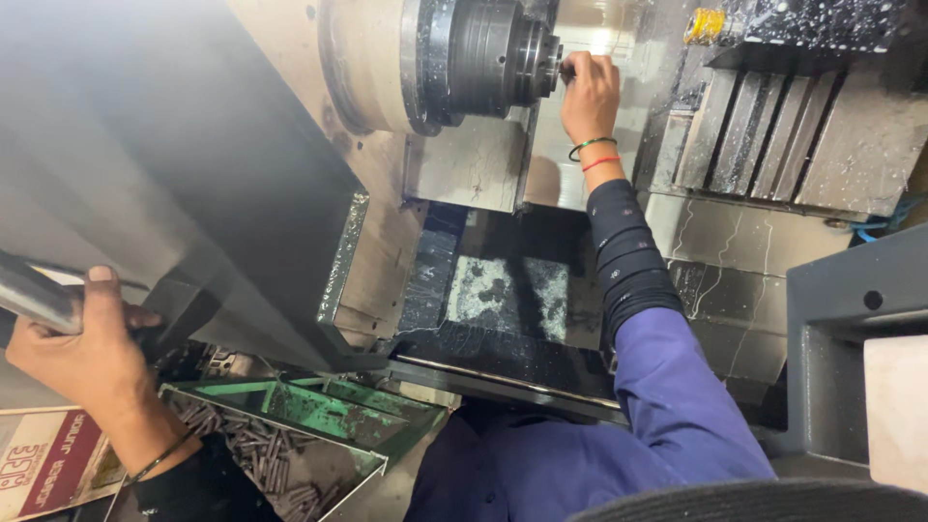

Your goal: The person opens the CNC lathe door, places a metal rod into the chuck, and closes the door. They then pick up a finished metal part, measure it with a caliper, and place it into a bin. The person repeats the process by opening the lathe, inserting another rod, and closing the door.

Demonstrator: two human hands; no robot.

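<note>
The right hand [590, 95] was up at 12 o'clock, fingers pinched on a small part at the nose of the dark steel lathe chuck [493, 58], too tiny to make out. Probably stiff, oily, slippery metal, best pinched by its free end. The left hand [82, 353], at 8 o'clock, gripped a shiny metal door handle [34, 295]. The green sheet-metal tray [290, 425] at 6 o'clock held short grey rods [256, 454].

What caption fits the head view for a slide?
Right hand reaches the lathe chuck; left hand grips the door handle.
</note>
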